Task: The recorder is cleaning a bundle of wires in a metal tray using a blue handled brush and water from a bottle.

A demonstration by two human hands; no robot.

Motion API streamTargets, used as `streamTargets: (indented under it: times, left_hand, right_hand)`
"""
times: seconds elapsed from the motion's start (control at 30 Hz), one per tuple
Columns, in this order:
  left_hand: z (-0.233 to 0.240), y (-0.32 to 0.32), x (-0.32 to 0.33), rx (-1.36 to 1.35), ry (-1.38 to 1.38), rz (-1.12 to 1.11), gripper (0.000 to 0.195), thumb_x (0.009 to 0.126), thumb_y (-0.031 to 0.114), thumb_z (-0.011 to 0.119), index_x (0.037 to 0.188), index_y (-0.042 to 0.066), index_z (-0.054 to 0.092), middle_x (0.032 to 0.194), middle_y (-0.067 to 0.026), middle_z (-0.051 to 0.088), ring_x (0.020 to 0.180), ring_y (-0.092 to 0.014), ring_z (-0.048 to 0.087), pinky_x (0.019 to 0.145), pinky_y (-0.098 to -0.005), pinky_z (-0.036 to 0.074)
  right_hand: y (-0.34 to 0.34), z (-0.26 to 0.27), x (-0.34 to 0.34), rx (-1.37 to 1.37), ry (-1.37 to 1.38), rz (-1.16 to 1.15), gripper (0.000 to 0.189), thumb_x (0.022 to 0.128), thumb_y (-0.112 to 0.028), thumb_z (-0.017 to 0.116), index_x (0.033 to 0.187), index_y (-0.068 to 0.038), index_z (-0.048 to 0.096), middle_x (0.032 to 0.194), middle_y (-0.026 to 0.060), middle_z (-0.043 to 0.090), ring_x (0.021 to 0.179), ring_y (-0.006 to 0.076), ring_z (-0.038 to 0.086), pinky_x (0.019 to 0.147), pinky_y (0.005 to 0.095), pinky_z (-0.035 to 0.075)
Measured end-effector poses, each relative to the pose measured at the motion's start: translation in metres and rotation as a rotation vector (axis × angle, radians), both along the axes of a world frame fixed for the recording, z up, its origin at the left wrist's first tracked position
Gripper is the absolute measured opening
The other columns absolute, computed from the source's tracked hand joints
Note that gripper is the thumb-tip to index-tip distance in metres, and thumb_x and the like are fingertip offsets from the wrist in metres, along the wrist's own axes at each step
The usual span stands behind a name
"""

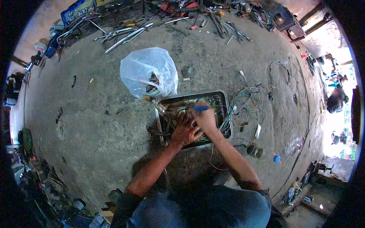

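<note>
A rectangular metal tray [229,114] holds a tangle of electrical wires and sits on the concrete floor before me. My left hand [184,132] reaches into it, fingers spread and bent over the dark wires [169,119]; whether it grips any of them is hidden. My right hand [205,119], blurred, is closed around a tool with a blue handle [200,108], above the middle of the tray. The tool's working end cannot be made out. A bundle of thin green and white wires [239,97] spills over the tray's right rim onto the floor.
A translucent plastic bag [148,68] with dark contents stands behind the tray. Wrenches and bars [129,37] lie along the far side. A blue cap [276,158] and a round can-like object [255,151] are at the right. A person [336,100] is far off, near the bright opening.
</note>
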State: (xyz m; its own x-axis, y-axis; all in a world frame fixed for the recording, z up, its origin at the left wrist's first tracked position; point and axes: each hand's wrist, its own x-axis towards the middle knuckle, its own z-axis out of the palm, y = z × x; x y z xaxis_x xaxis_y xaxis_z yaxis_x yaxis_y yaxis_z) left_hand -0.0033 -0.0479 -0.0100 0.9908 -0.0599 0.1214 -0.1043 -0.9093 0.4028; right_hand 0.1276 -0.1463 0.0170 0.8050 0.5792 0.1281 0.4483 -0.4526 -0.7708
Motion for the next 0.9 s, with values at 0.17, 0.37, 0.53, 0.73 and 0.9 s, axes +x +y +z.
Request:
streamTargets:
  times: [0.17, 0.37, 0.53, 0.73, 0.9]
  left_hand:
    - [0.01, -0.003, 0.009, -0.03, -0.229, -0.001, 0.045, 0.091, 0.049, 0.069, 0.129, 0.024, 0.071, 0.163, -0.0196, 0.033, 0.146, -0.049, 0.036, 0.118, -0.063, 0.032]
    - [-0.017, 0.001, -0.002, -0.024, -0.166, 0.035, 0.048, 0.089, 0.051, 0.071, 0.128, 0.023, 0.071, 0.163, -0.019, 0.033, 0.146, -0.047, 0.035, 0.118, -0.064, 0.032]
    - [0.004, -0.008, 0.006, 0.027, -0.172, 0.039, 0.048, 0.089, 0.053, 0.07, 0.132, 0.03, 0.068, 0.166, -0.0135, 0.032, 0.153, -0.047, 0.025, 0.118, -0.0713, 0.021]
    - [-0.007, -0.003, 0.0, 0.091, -0.083, 0.043, 0.047, 0.091, 0.053, 0.067, 0.131, 0.029, 0.07, 0.165, -0.0137, 0.033, 0.154, -0.045, 0.023, 0.117, -0.0704, 0.024]
    - [0.004, -0.009, 0.011, 0.093, -0.233, 0.027, 0.044, 0.091, 0.053, 0.067, 0.126, 0.028, 0.073, 0.165, -0.0152, 0.033, 0.153, -0.046, 0.024, 0.118, -0.0682, 0.026]
  right_hand:
    - [-0.03, 0.011, 0.06, -0.151, -0.374, -0.131, 0.022, 0.08, -0.014, 0.081, 0.094, 0.002, 0.072, 0.099, 0.0223, 0.071, 0.091, 0.0421, 0.068, 0.083, 0.0466, 0.056]
    - [0.012, 0.004, 0.001, 0.012, -0.114, 0.08, 0.023, 0.074, -0.013, 0.083, 0.094, -0.005, 0.076, 0.098, 0.0192, 0.072, 0.098, 0.0404, 0.068, 0.086, 0.0464, 0.056]
    - [-0.015, 0.024, 0.052, -0.141, -0.234, -0.197, 0.024, 0.072, -0.001, 0.072, 0.095, -0.007, 0.077, 0.1, 0.0144, 0.073, 0.1, 0.0378, 0.066, 0.092, 0.0443, 0.053]
    - [0.005, -0.005, 0.005, 0.118, -0.134, 0.125, 0.023, 0.072, 0.002, 0.069, 0.093, -0.006, 0.075, 0.1, 0.0157, 0.074, 0.096, 0.0383, 0.069, 0.086, 0.0457, 0.056]
    - [-0.023, 0.009, 0.061, -0.073, -0.252, -0.104, 0.033, 0.068, 0.002, 0.069, 0.101, -0.002, 0.074, 0.105, 0.0184, 0.071, 0.099, 0.0401, 0.065, 0.087, 0.0459, 0.053]
